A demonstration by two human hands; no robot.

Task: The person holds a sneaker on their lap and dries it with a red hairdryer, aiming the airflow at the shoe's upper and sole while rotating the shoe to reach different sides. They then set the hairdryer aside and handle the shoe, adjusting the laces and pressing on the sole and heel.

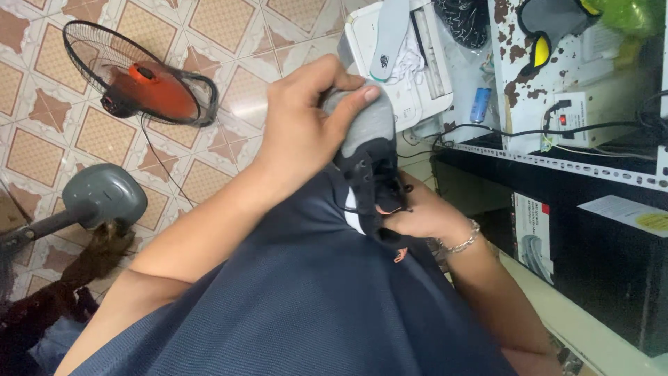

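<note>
Grey-toed black fabric laced sneaker [369, 163] sat at frame centre. Left hand [303, 129], at its 10 o'clock, clenched the toe; right hand [417, 219], at 4 o'clock, gripped the heel. Judged light, pliable upper; stiffer toe and heel suit gripping.

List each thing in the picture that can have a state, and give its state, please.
Shoe: held by both hands, toe up, laces loose.
Left hand: gripping the toe.
Right hand: holding the lower part, at the laces.
Fan: lying on the floor; running or not, cannot tell.
Insole: out of a shoe, lying on the white box.
</note>
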